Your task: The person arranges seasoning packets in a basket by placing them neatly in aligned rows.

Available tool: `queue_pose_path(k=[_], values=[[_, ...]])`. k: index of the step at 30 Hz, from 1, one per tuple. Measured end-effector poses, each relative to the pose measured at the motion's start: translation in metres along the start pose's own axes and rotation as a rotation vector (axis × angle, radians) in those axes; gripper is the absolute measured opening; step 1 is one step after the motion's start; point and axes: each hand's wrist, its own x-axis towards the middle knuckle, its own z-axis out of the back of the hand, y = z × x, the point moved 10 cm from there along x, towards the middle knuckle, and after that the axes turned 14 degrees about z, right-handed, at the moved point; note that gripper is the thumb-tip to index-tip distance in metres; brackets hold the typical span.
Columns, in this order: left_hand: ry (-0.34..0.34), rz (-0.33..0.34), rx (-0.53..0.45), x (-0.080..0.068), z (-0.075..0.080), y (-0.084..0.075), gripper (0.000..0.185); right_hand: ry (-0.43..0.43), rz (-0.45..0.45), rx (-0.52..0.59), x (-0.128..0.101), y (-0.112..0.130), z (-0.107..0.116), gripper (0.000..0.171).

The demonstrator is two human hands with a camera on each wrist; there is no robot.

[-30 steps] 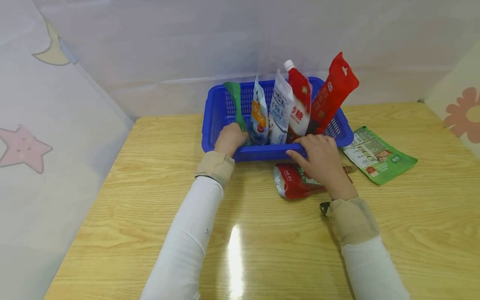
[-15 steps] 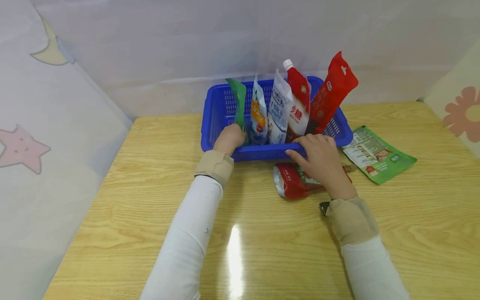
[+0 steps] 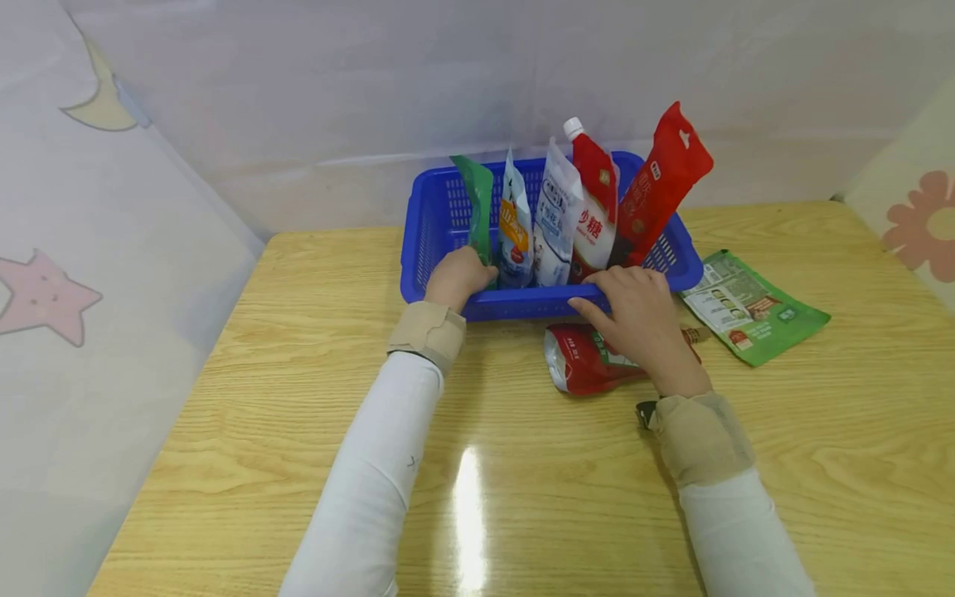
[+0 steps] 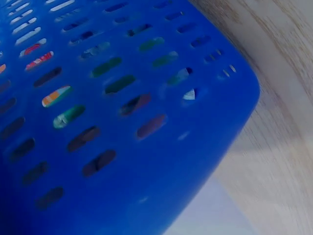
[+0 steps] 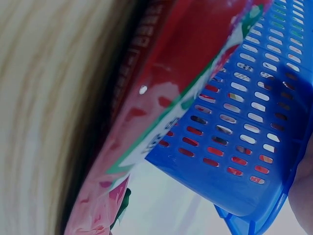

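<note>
A blue slotted basket (image 3: 425,232) stands at the far middle of the wooden table (image 3: 522,497). Inside it, my left hand (image 3: 457,278) grips the bottom of a green packet (image 3: 480,207) held upright. To the packet's right stand a blue-and-orange pouch (image 3: 515,228), a white pouch (image 3: 555,220), a red-and-white spout pouch (image 3: 594,199) and a tall red packet (image 3: 660,191). My right hand (image 3: 630,311) holds the basket's front rim, fingers curled over it. Up close, the left wrist view fills with the basket wall (image 4: 122,147). The right wrist view shows the basket (image 5: 244,147) too.
A red pouch (image 3: 585,365) lies flat on the table under my right hand, against the basket's front; it also fills the right wrist view (image 5: 161,98). A flat green packet (image 3: 746,308) lies to the right of the basket. Pale curtains close in the left, back and right.
The green packet in my left hand has tipped from leaning left to more upright, closer to the other pouches. My right hand has stayed on the rim.
</note>
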Motion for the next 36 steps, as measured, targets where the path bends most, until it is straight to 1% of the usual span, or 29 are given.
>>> queue_pose_path(k=[4,6,10,11,13,18,21,26,28,33,36], values=[[0.003,0.007,-0.030,0.000,0.001,0.001,0.033,0.004,0.003,-0.001,0.001,0.001,0.000,0.039],[0.003,0.002,-0.056,0.000,0.003,0.001,0.045,0.010,0.001,-0.002,0.001,0.000,0.000,0.039],[0.022,-0.019,-0.103,0.001,0.004,-0.001,0.079,0.023,-0.009,0.004,0.001,0.000,0.001,0.040],[0.026,-0.025,-0.110,0.001,0.004,-0.002,0.084,0.024,-0.011,0.005,0.001,-0.001,0.001,0.040],[0.035,-0.038,-0.135,0.002,0.004,-0.003,0.089,0.024,-0.012,0.006,0.001,-0.001,0.001,0.040],[0.033,-0.071,-0.223,0.002,0.006,-0.003,0.090,0.011,-0.005,0.005,0.001,-0.001,0.001,0.039],[0.025,-0.090,-0.270,0.002,0.008,-0.003,0.089,0.019,-0.012,0.016,0.001,-0.003,0.000,0.040],[0.015,-0.097,-0.301,0.002,0.010,-0.003,0.086,0.046,-0.039,0.076,-0.001,-0.008,0.002,0.043],[0.011,-0.094,-0.308,0.002,0.010,-0.003,0.086,0.029,-0.052,0.095,-0.003,-0.012,0.007,0.044],[0.000,-0.090,-0.324,0.003,0.011,-0.002,0.086,-0.058,-0.079,0.130,-0.011,-0.025,0.023,0.042],[-0.008,-0.093,-0.338,0.003,0.012,-0.002,0.085,-0.068,-0.098,0.159,-0.016,-0.035,0.025,0.042]])
